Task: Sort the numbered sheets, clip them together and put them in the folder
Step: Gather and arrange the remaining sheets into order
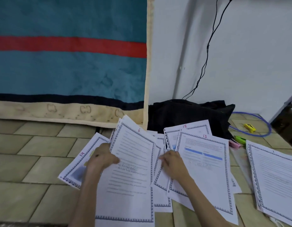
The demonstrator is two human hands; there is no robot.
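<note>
- Left hand (103, 157): thumb and fingers pinch a fanned stack of sheets (133, 163); top page marked "6" in red, faint "STORAGE" watermark.
- Right hand (172, 163): fingers curled on the edge of sheet "12" (205, 169); grip not clear.
- Floor (27, 161): sheet "14" (76, 167) far left, sheet "15" (187, 130) behind, separate pile (276, 177) right.

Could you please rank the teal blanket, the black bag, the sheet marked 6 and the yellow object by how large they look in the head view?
1. teal blanket, by far the largest.
2. black bag and sheet marked 6: similar; the sheet is nearer the camera and the bag partly hidden, so unranked.
3. yellow object, smallest.
</note>
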